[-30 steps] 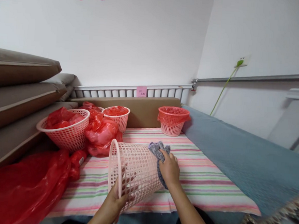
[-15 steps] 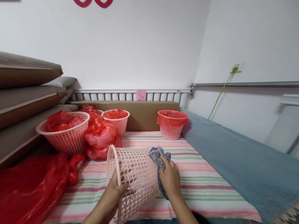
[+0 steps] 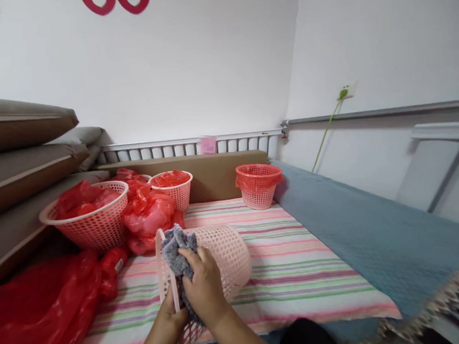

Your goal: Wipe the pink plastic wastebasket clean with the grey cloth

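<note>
A pale pink perforated basket (image 3: 224,253) lies on its side on the striped sheet (image 3: 285,270), its open mouth facing me. My left hand (image 3: 172,312) grips the basket's rim from below, mostly hidden behind my right hand. My right hand (image 3: 203,288) presses a grey cloth (image 3: 176,252) against the rim at the basket's mouth.
To the left stand pink baskets (image 3: 88,220) (image 3: 173,186) with red plastic bags (image 3: 148,213) in them. Another red-lined basket (image 3: 258,184) stands at the back. A large red bag (image 3: 35,300) lies at the lower left, brown cushions (image 3: 22,157) behind it, a blue blanket (image 3: 366,239) on the right.
My right hand has carried the grey cloth from the basket's far bottom end to its rim near me. The basket has shifted slightly and the view has panned right.
</note>
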A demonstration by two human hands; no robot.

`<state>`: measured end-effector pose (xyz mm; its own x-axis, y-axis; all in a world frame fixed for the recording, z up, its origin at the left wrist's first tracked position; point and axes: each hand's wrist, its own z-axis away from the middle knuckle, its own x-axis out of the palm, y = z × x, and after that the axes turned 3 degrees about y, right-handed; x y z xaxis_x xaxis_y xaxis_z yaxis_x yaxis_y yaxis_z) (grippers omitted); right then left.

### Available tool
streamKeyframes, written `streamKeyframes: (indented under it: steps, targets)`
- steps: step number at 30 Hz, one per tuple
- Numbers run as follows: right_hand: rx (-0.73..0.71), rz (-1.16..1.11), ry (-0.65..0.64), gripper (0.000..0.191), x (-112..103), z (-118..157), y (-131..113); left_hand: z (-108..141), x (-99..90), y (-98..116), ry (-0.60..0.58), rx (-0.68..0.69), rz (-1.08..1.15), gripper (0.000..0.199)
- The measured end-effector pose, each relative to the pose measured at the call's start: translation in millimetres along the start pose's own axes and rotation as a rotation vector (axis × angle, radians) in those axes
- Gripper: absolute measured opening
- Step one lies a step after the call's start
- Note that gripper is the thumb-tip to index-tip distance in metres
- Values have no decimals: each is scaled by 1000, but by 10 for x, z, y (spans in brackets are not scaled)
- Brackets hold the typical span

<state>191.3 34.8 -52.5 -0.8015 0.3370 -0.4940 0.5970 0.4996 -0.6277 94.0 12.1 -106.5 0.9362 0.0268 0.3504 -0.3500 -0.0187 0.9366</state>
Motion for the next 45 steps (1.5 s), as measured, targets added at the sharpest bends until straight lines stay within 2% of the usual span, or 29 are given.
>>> streamKeyframes:
  steps: [4, 7, 9, 11, 14, 20, 24, 27, 32, 35, 37, 39, 42, 45]
  targets:
    - [81, 216, 67, 55, -211, -150, 585, 42, -11, -72, -33, -80, 61, 101]
    - [272, 404, 125, 50, -443, -239, 1071, 72, -39, -155, -82, -94, 68, 111]
    - [377, 471, 132, 48, -563, -251, 1277, 84, -72, -200, -124, -79, 46, 108]
    - [408, 500, 126, 49, -619, -228, 1360, 87, -101, -207, -169, -70, -2, 103]
    - [372, 525, 123, 49, -604, -169, 1344, 54, -88, -103, -182, -95, -21, 103]
    - [277, 528, 154, 49, -576, -70, 1382, -99, 135, 317, -67, -56, 55, 91]
    - [323, 459, 181, 48, -569, -21, 1304, -88, 187, 351, -55, -82, 105, 89]
    - [292, 304, 166, 50, -424, 15, 924, -68, 158, 232, -26, -73, 114, 93]
    - [79, -21, 55, 62, -71, 53, 75, -116, 3, 32, -37, 81, -3, 81]
    - [36, -106, 30, 63, -1, 78, -149, -122, -122, -57, -7, 97, -73, 75]
    - [23, -91, 19, 63, -16, 97, -139, -100, -160, -105, -21, 89, -76, 76]
    - [14, -33, 12, 63, -68, 96, -21, -56, -144, -133, -61, 58, -51, 81]
    - [49, 127, 27, 61, -211, 18, 334, 38, -54, -121, -81, -25, 27, 93]
    - [197, 346, 86, 53, -417, -123, 811, 135, 27, -84, -60, -68, 75, 103]
